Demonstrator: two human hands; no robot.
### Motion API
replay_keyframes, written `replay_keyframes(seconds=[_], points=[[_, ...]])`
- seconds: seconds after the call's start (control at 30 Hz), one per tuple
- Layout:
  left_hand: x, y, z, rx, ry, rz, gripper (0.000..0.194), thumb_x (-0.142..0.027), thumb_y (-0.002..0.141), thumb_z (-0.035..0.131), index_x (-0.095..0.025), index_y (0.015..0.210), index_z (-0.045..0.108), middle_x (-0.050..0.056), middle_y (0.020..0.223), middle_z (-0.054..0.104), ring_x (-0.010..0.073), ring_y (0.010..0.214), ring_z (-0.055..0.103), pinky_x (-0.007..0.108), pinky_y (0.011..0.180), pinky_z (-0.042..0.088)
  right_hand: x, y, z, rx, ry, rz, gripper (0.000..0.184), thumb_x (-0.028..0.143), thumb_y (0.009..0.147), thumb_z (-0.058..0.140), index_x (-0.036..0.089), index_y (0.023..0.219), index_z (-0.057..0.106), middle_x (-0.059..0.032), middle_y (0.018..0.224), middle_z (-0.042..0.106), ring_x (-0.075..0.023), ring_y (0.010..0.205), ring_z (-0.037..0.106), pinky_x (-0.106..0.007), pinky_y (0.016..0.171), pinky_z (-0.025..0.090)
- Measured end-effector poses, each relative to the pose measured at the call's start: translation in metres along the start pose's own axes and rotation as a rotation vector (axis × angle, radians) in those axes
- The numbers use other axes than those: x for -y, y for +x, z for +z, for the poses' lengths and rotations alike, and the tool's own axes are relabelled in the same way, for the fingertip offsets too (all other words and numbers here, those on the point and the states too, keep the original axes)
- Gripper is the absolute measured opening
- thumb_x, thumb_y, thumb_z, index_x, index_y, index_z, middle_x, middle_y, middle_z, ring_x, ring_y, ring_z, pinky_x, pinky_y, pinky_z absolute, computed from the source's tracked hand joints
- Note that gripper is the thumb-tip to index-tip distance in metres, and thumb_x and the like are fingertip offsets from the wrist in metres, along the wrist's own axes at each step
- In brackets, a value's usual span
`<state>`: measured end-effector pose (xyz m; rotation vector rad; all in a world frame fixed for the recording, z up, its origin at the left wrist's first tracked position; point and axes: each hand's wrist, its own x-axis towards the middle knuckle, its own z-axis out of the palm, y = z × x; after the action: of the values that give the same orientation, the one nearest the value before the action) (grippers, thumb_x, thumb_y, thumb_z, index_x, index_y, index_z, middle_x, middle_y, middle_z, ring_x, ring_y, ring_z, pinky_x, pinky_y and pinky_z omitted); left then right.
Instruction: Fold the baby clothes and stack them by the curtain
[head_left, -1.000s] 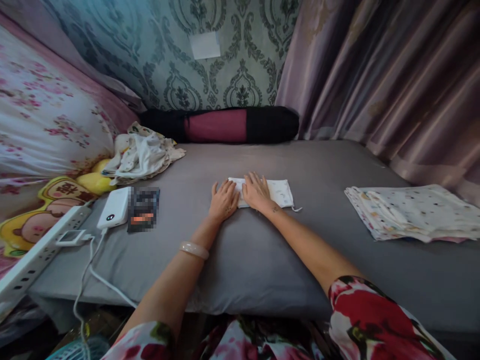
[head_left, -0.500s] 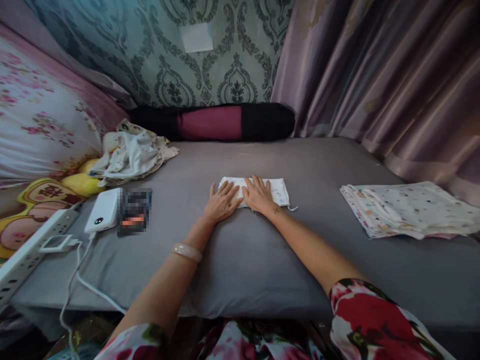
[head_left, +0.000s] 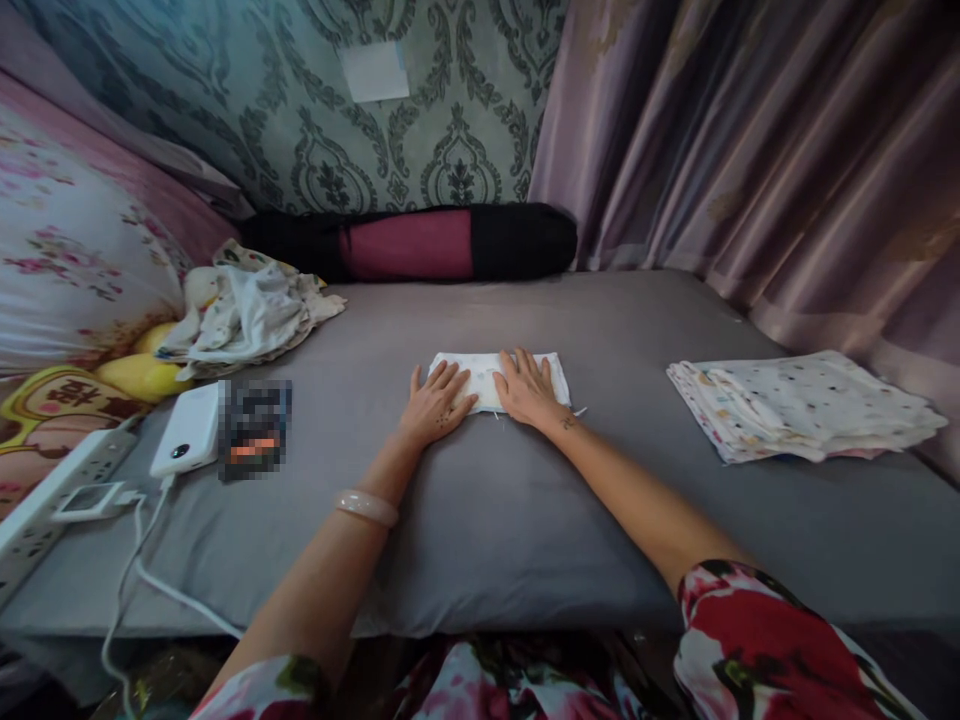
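Observation:
A small white folded cloth (head_left: 486, 378) lies flat on the grey sheet, with a faint print and a loose thread or tie at its right edge. My left hand (head_left: 437, 402) rests palm down on its left end, fingers spread. On its right part lies my right hand (head_left: 529, 388), also flat with the fingers apart. The middle of the cloth shows between the two hands; the parts under the palms are hidden.
A stack of folded printed cloths (head_left: 806, 405) lies at the right. Crumpled cloths (head_left: 251, 310) sit at the left, near a white power bank (head_left: 187, 430) and a power strip (head_left: 64, 500) with cables. A black and maroon long bag (head_left: 409, 245) lies along the wall.
My right hand has slid right over the cloth, away from my left hand, baring more of its middle. The whole view has shifted slightly.

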<state>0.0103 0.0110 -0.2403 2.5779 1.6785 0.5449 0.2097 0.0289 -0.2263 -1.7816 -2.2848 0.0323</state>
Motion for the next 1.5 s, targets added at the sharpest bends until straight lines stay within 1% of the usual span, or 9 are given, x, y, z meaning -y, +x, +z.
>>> replay_keyframes(seconds=[0.4,0.6,0.73,0.9,1.0,1.13,1.3,1.4,1.5], points=[[0.000,0.000,0.000,0.005,0.000,-0.016,0.050,-0.051,0.095,0.041,-0.030,0.139,0.048,0.008,0.148,0.046,0.0274,0.142,0.034,0.060,0.117,0.010,-0.001,-0.002,0.004,0.020,0.000,0.030,0.056,0.041,0.100,0.027,0.011,0.146,0.038,-0.0198,0.152,0.035,-0.0326,0.141,0.028,-0.056,0.113,0.016],[0.002,0.000,0.002,-0.005,0.004,-0.016,0.051,-0.053,0.095,0.038,-0.030,0.140,0.048,0.008,0.148,0.046,0.0271,0.142,0.034,0.060,0.116,0.011,-0.003,-0.004,0.003,0.024,0.006,0.031,0.056,0.041,0.100,0.027,0.012,0.147,0.038,-0.0190,0.152,0.036,-0.0317,0.141,0.028,-0.053,0.114,0.017],[0.002,0.000,0.002,-0.005,0.004,-0.008,0.051,-0.052,0.095,0.038,-0.029,0.140,0.048,0.009,0.148,0.046,0.0282,0.141,0.034,0.062,0.116,0.011,-0.010,-0.009,-0.001,0.044,-0.004,0.021,0.058,0.042,0.100,0.026,0.011,0.148,0.037,-0.0189,0.153,0.035,-0.0310,0.142,0.029,-0.049,0.115,0.018],[0.003,0.000,0.003,0.002,0.007,-0.009,0.051,-0.053,0.095,0.039,-0.030,0.140,0.048,0.008,0.148,0.046,0.0284,0.141,0.034,0.061,0.116,0.011,-0.029,-0.015,-0.008,0.052,-0.046,0.042,0.059,0.041,0.100,0.023,0.008,0.147,0.038,-0.0192,0.154,0.032,-0.0317,0.143,0.026,-0.050,0.116,0.016],[0.004,0.001,0.004,0.003,0.001,-0.005,0.052,-0.053,0.094,0.039,-0.029,0.139,0.048,0.008,0.148,0.046,0.0287,0.142,0.034,0.059,0.116,0.015,-0.038,-0.017,-0.006,0.054,-0.048,0.059,0.060,0.041,0.100,0.023,0.007,0.146,0.038,-0.0183,0.154,0.032,-0.0312,0.144,0.024,-0.049,0.115,0.019],[0.005,0.002,0.002,0.013,-0.032,0.010,0.054,-0.053,0.094,0.040,-0.025,0.139,0.049,0.009,0.149,0.045,0.0277,0.143,0.031,0.050,0.115,0.026,-0.040,-0.017,-0.001,0.042,-0.041,0.062,0.060,0.041,0.100,0.023,0.006,0.146,0.038,-0.0174,0.154,0.033,-0.0304,0.144,0.024,-0.047,0.115,0.021],[0.007,0.003,0.000,0.056,-0.098,-0.026,0.054,-0.053,0.093,0.042,-0.024,0.138,0.050,0.008,0.150,0.044,0.0274,0.144,0.029,0.050,0.116,0.027,-0.041,-0.014,-0.003,0.069,0.029,0.065,0.056,0.038,0.100,0.028,0.008,0.145,0.040,-0.0170,0.154,0.034,-0.0298,0.145,0.024,-0.048,0.115,0.021],[0.014,0.006,-0.001,0.062,-0.194,-0.046,0.052,-0.051,0.091,0.046,-0.023,0.135,0.053,0.008,0.149,0.045,0.0255,0.142,0.033,0.047,0.116,0.028,-0.051,-0.005,-0.011,0.073,0.188,0.102,0.050,0.032,0.098,0.032,0.011,0.141,0.046,-0.0151,0.151,0.040,-0.0252,0.142,0.032,-0.041,0.113,0.028],[0.023,0.013,-0.003,-0.035,-0.317,-0.134,0.049,-0.045,0.089,0.050,-0.018,0.129,0.056,0.013,0.146,0.048,0.0231,0.134,0.045,0.038,0.111,0.038,-0.069,0.007,-0.021,0.021,0.396,0.299,0.047,0.025,0.095,0.037,0.011,0.137,0.051,-0.0151,0.140,0.053,-0.0206,0.128,0.050,-0.031,0.102,0.041]])
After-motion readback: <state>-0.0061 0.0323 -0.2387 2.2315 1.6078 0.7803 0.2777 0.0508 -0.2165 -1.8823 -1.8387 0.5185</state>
